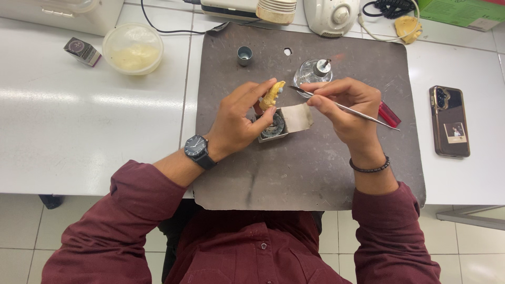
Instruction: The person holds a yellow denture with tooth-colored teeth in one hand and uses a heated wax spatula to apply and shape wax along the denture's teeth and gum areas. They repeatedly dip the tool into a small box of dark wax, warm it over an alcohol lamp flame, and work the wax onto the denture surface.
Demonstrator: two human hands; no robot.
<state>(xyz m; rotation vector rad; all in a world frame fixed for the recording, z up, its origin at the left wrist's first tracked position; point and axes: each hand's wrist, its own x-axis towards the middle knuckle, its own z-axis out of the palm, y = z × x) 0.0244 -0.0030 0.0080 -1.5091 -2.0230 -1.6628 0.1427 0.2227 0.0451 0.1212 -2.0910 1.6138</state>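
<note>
White benchtop runs under everything, and a dark grey work mat (315,173) lies across its middle; places below are told from that mat. Off its left edge stand a small printed box (82,51) and a round lidded tub (132,48) of pale paste, well apart from the hands. Over the mat's centre the left hand (239,120), a black watch (198,149) on its wrist, comes in from the lower left with the wrist bent upward; its thumb and fingers are closed around a small yellowish wax model (272,94), raised just above a little open box (280,125) that holds a dark round dish. At the mat's upper middle sit a small metal cup (244,54) and a glass spirit lamp (313,72). The right hand (350,108) reaches in from the lower right, its fingers pinched together pen-fashion on a thin metal carving tool (347,109) whose tip points left at the model, close to the lamp. Good work here seems to call for a light pen grip, short strokes and the model braced firmly. A red lighter (389,113) peeks from behind that hand, and a phone (449,121) lies off the mat's right edge.
</note>
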